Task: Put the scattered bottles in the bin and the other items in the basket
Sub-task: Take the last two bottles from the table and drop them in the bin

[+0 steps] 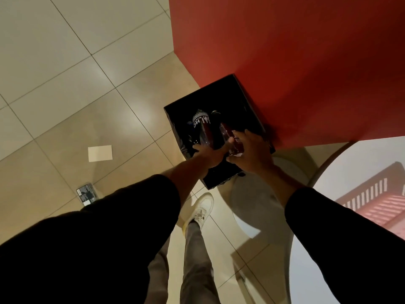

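Note:
A black square bin [234, 93] stands on the floor against the red wall. Both my hands are over its opening. My left hand [208, 153] grips the base of a clear plastic bottle [202, 126] with a dark label, its neck pointing down into the bin. My right hand [249, 150] holds a second clear bottle [228, 132] with a red label, also tilted into the bin. A pink slatted basket [377, 194] sits on the white round table at the right. On the floor to the left lie a white card [100, 153] and a small dark packet [86, 194].
The red wall [285, 51] rises behind the bin. A white round table [361, 216] fills the lower right, its pedestal base [258, 205] beside the bin. My white shoe [202, 208] stands just in front of the bin. Beige tiled floor [65, 84] stretches to the left.

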Demonstrator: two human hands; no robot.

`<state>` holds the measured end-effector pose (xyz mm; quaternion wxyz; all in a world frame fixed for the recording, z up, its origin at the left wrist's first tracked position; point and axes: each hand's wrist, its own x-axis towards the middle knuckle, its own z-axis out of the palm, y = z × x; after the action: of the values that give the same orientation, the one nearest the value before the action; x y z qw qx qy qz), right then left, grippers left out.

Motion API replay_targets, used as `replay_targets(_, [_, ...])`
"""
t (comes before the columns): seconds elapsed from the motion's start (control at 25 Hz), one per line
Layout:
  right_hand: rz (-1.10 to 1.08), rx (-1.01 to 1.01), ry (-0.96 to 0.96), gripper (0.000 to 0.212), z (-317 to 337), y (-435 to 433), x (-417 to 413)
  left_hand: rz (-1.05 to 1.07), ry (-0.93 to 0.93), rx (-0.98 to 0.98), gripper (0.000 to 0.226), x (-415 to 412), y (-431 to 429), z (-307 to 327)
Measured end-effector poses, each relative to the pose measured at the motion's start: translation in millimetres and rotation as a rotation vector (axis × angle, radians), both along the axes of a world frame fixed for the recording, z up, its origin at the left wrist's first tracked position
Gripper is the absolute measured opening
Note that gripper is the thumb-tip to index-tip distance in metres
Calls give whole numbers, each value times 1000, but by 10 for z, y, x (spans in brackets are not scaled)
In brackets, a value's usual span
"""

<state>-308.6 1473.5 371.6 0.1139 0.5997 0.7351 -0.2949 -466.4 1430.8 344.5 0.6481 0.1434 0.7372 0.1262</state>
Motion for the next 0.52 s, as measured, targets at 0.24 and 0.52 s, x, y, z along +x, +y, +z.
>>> replay_targets(0.24, [-9, -125, -96, 63, 53, -616, -21, -819, 389, 295, 91, -179, -703, 1])
replay_targets(0.52, [90, -70, -66, 71, 345, -1047, -418, -1087, 544, 404, 113, -557, -1168, 263])
